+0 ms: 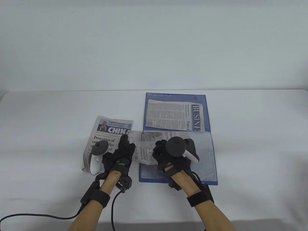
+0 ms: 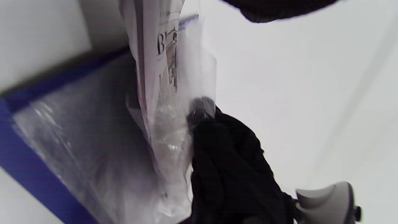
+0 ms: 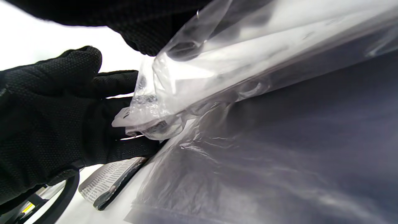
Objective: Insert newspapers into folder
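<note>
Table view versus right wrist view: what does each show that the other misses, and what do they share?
Only the table view shows the whole open blue folder, the Business newspaper already in its far sleeve, the China newspaper lying left of the folder, and the trackers on both hands.

Only the right wrist view shows the near clear sleeve's crumpled edge lifted off the folder, close up.

Both show the left hand at the folder's left edge, the right hand, and a newspaper at the sleeve opening.
</note>
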`<state>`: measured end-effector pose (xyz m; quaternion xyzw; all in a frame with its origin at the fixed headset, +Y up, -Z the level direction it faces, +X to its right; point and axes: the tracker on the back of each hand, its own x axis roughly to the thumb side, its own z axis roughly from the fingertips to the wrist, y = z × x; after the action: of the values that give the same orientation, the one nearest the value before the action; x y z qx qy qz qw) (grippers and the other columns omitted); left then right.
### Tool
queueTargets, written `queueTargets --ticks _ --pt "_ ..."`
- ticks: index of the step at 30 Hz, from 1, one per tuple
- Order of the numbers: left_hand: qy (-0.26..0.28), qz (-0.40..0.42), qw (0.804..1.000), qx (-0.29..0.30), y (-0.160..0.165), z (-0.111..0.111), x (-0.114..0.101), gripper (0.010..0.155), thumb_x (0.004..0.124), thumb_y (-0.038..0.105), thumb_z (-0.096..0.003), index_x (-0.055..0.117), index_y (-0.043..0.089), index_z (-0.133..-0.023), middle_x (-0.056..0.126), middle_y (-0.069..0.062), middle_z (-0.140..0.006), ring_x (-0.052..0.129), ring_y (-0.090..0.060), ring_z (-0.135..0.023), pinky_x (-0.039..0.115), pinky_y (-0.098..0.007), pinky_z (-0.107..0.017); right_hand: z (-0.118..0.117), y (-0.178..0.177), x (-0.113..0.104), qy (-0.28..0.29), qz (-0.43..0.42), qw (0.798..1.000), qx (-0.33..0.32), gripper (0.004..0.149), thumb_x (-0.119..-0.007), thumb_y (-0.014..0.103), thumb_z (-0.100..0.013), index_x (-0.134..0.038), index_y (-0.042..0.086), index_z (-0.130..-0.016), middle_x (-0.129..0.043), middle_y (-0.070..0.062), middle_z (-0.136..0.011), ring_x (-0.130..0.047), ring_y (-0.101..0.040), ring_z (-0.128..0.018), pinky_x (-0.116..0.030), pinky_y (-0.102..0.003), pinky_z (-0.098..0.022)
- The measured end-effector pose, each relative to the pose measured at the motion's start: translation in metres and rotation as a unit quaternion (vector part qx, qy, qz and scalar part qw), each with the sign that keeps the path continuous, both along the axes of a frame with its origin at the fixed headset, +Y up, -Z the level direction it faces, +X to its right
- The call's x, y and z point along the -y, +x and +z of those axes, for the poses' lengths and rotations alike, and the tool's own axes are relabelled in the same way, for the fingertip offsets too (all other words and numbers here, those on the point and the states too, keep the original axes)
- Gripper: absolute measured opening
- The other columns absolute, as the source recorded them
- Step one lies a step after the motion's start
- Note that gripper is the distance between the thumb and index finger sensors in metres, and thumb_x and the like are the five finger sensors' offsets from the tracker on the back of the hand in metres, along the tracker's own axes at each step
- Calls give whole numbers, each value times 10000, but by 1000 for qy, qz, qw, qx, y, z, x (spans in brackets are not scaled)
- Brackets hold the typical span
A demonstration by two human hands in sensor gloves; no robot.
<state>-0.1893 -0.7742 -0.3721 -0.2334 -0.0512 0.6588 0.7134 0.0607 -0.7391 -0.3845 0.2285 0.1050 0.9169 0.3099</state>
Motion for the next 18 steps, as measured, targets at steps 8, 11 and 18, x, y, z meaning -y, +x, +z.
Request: queueTargets --ticks 8,11,18 --pt "-34 -1 994 108 21 -1 6 723 534 492 -604 207 253 -1203 272 -149 -1248 268 -479 -1142 319 -662 -844 -1 1 0 0 -4 1000 1 371 -752 270 -568 -732 40 -857 -510 -252 -1038 -469 -512 -962 -341 -748 -631" --pt "-23 -32 992 117 22 -1 2 725 536 490 -604 200 255 -1203 255 -145 -1249 259 -474 -1144 306 -664 -844 -1 2 -1 0 -8 1000 2 370 -751 271 -569 -732 42 -858 -508 -255 -1038 -468 -514 -961 -340 -749 -630" --pt "2 -226 962 155 21 2 -18 660 626 433 -627 311 292 -1190 241 -113 -1251 176 -434 -1149 264 -655 -848 -2 6 -5 2 -29 1000 10 371 -749 273 -570 -729 43 -860 -506 -255 -1038 -466 -513 -962 -340 -749 -630"
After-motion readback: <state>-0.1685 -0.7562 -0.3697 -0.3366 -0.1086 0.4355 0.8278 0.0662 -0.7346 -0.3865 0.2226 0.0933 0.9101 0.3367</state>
